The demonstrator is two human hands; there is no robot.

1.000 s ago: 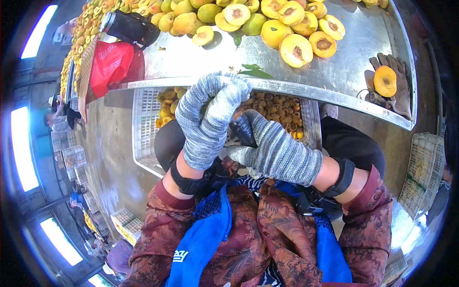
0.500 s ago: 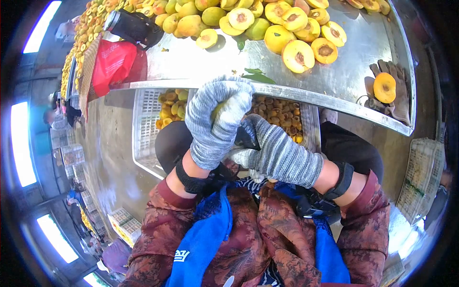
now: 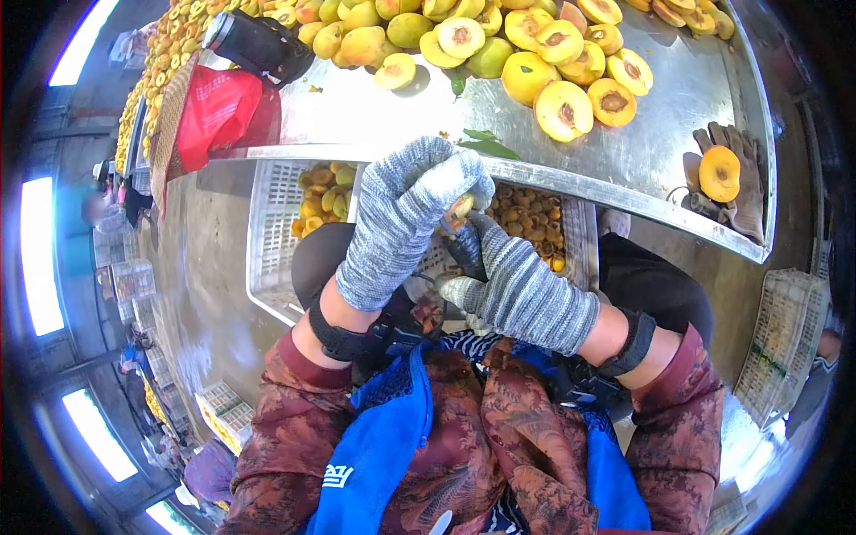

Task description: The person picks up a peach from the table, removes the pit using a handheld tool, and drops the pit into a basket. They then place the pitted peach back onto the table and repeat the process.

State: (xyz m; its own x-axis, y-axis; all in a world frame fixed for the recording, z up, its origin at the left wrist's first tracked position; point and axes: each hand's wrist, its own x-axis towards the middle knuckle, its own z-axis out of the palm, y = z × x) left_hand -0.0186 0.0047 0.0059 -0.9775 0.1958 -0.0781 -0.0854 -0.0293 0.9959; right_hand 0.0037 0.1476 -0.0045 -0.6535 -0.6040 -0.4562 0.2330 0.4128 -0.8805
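My left hand [image 3: 415,201], in a grey knit glove, is closed around a yellow peach [image 3: 458,212]. Only a small part of the fruit shows between the fingers. Just below it, my right hand [image 3: 530,290], gloved alike, grips the dark handle of a tool [image 3: 465,250]. The tool's upper end meets the peach, and its working tip is hidden. Both hands are in front of the metal table's edge, above my lap. Halved peaches [image 3: 563,111] with brown centres and whole peaches [image 3: 408,30] lie on the table beyond.
Below the table edge are a white crate [image 3: 272,236] with peaches and a heap of brown pits [image 3: 526,214]. On the metal table [image 3: 357,107] lie a black flask [image 3: 259,45], a red bag [image 3: 214,111] and brown gloves [image 3: 744,178] under a peach half. Another crate [image 3: 777,343] stands right.
My left hand has turned and its fingers have shifted, so part of the peach now shows beside the tool. My right hand stays nearly in place. The view has shifted slightly.
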